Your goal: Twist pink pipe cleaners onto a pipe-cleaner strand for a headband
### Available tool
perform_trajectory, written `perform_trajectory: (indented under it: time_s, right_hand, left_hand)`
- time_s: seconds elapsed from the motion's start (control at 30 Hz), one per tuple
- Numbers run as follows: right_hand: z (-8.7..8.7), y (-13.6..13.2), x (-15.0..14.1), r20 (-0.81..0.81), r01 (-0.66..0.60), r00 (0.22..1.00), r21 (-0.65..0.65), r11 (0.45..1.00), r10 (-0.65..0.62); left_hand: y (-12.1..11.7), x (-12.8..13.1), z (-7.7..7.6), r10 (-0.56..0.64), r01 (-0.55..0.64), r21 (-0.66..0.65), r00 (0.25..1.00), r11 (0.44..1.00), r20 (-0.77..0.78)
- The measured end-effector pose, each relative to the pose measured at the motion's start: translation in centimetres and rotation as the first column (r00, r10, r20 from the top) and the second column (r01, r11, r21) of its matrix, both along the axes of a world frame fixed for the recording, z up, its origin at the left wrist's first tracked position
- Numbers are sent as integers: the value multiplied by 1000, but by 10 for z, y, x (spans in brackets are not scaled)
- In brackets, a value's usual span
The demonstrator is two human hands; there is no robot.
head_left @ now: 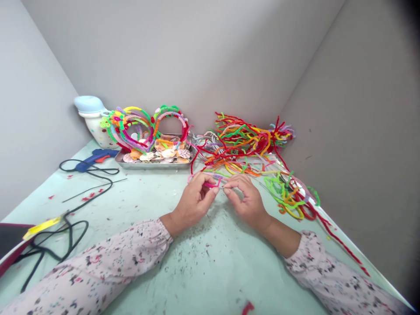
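A person's left hand (pixel 195 203) and right hand (pixel 247 197) pinch a short pink pipe cleaner (pixel 211 184) between thumbs and fingertips, both grips closed on it, the hands nearly meeting as they hold it in the air above a pale green work table (pixel 210 271). The pipe cleaner sits just in front of a loose heap of multicoloured pipe cleaners (pixel 243 144) and to the right of a shallow steel tray (pixel 155 165), the main container in view. The tray is filled with seashells (pixel 167 153) in white, orange and speckled brown, lying piled against one another. Looped pipe-cleaner frames (pixel 138 131) in green, purple, pink and red stand upright at its back, partly overlapping. Behind them, in the corner, is a white speckled pot (pixel 93 118) with a pale blue top; its contents are hidden. A blue hot glue gun (pixel 95 156) lies left of the tray, its black cord (pixel 87 173) trailing across the table. Green and yellow pipe-cleaner pieces (pixel 285 197) lie near the right hand, well beside the tray.
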State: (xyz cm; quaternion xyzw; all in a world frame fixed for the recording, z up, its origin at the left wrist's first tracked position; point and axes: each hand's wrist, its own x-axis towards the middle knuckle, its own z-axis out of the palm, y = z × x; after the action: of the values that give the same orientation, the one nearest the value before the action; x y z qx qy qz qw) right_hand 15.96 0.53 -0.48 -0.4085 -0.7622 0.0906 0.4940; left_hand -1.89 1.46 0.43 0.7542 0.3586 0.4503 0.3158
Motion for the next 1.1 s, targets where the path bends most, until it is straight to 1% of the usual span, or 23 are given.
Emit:
perform_trajectory:
  time_s: [0.07, 0.17, 0.3, 0.43, 0.57, 0.83, 1.1]
  right_hand:
    - [0, 0, 0, -17, 18, 1000, 8, 1000, -18]
    - [1, -1, 1, -26, 41, 999, 26, 999, -41]
    - [2, -1, 0, -22, 57, 998, 92, 994, -55]
    - [1, 1, -1, 27, 34, 999, 137, 990, -38]
    - [-2, 2, 0, 34, 22, 999, 144, 989, -27]
    - [-3, 2, 1, 43, 46, 998, 160, 986, -54]
    - [-3, 2, 0, 42, 62, 997, 160, 985, -69]
  left_hand:
    - [0, -1, -1, 0, 0, -41, 1000, 999, 9]
    - [1, -2, -1, 16, -17, -64, 1000, 998, -16]
    - [0, -1, -1, 18, -20, -57, 1000, 998, -25]
    - [0, 0, 0, 12, -13, -29, 999, 999, -41]
    - [-1, 0, 0, 11, -11, -6, 999, 1000, -52]
    - [-1, 0, -1, 9, -10, -22, 998, 1000, -58]
    - [-1, -1, 0, 14, -14, -1, 997, 1000, -73]
